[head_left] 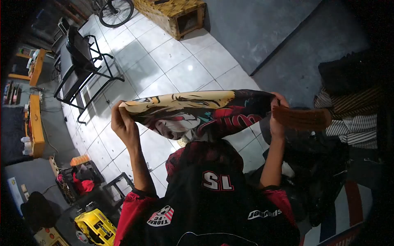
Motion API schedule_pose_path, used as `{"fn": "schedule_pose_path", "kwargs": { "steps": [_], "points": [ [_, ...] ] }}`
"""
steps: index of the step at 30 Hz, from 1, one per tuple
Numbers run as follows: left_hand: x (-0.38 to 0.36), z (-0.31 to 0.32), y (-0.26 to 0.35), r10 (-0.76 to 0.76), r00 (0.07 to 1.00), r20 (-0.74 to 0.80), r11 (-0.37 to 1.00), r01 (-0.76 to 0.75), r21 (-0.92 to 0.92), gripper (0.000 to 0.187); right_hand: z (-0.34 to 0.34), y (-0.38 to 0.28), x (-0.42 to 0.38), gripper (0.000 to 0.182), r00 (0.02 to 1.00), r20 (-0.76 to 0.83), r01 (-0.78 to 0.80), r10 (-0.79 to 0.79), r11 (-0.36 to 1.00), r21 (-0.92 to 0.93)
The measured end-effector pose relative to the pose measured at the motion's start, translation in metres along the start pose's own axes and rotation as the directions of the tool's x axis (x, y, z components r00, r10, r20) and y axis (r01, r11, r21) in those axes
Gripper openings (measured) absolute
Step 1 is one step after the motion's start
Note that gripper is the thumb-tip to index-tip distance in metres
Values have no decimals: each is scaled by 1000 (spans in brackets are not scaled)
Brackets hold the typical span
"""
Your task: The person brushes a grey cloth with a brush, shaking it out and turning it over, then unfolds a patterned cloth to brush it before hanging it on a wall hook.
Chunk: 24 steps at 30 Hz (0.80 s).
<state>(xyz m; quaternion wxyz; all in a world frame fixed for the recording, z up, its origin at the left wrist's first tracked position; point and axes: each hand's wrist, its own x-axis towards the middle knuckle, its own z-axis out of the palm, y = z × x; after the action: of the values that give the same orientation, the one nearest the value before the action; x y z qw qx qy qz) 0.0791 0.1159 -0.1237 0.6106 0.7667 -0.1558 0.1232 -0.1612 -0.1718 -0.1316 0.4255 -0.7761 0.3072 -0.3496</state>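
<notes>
A printed cloth (pixel 193 110) with yellow, black, red and teal artwork is stretched sideways in front of my chest. My left hand (pixel 124 122) pinches its left corner, fingers closed on the fabric. At the other end, my right hand (pixel 278 117) grips the cloth's dark edge, with its fingers partly hidden. Between the two hands the fabric sags in folds over the tiled floor. Just beyond my right hand is a brown, elongated object (pixel 303 119) whose kind I cannot make out.
A black metal-framed chair (pixel 76 65) stands on white tiles at upper left. A woven box-like table (pixel 176 16) and a bicycle wheel (pixel 116 12) are at the back. Striped fabric (pixel 353 131) lies at right. A yellow toy-like vehicle (pixel 96 225) and a black crate (pixel 82 180) sit lower left.
</notes>
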Motion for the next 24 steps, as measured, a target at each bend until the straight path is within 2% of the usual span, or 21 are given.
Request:
{"fn": "schedule_pose_path", "kwargs": {
  "steps": [2, 4, 6, 8, 9, 12, 14, 16, 18, 20, 22, 23, 24],
  "points": [
    [4, -2, -3, 25, 998, 52, 997, -28, 70, 21, -7, 2, 2, 26, 991, 94, -100, 93, 992, 72],
    [8, 1, -5, 71, 990, 126, 989, -86, 121, 25, -17, 37, -2, 27, 998, 51, 30, -22, 988, -149],
    [12, 0, 0, 39, 981, 190, 989, -65, 133, 25, -18, 27, -1, 27, 988, 123, 112, -95, 984, -141],
    [17, -1, 4, 46, 967, 252, 983, -89, 163, 25, -27, -6, 7, 25, 948, 282, 122, -147, 987, 106],
    [18, 0, 7, 67, 964, 259, 983, -108, 146, 25, -30, -28, 10, 25, 921, 352, 219, -163, 968, -124],
    [20, 0, 14, 38, 922, 386, 983, -103, 149, 26, -32, -12, 13, 26, 931, 333, 258, -150, 915, -310],
    [16, 2, 23, -118, 871, 476, 967, 210, -143, 25, -25, -3, 15, 26, 959, 154, 277, -237, 892, -356],
    [4, 8, 41, -239, 793, 561, 773, 505, -385, 27, -18, -1, 18, 26, 955, 3, 272, -296, 872, -407],
    [-3, 13, 54, -233, 730, 642, 556, 642, -528, 29, -3, -4, 18, 27, 939, -116, 240, -324, 858, -453],
    [-7, 19, 59, -145, 698, 701, 411, 688, -599, 33, 24, 12, 2, 30, 957, -196, 191, -216, 972, -135],
    [-14, 30, 73, -18, 671, 741, 146, 735, -662, 33, 53, 10, -16, 36, 941, -242, 200, -238, 965, -168],
    [-16, 35, 76, 4, 659, 752, 52, 751, -659, 33, 57, 7, -22, 24, 983, -93, 175, -159, 965, 195],
    [-18, 38, 78, 27, 648, 761, -44, 762, -646, 35, 70, 6, -36, 16, 981, -55, 196, -188, 951, 241]
  ]
}}
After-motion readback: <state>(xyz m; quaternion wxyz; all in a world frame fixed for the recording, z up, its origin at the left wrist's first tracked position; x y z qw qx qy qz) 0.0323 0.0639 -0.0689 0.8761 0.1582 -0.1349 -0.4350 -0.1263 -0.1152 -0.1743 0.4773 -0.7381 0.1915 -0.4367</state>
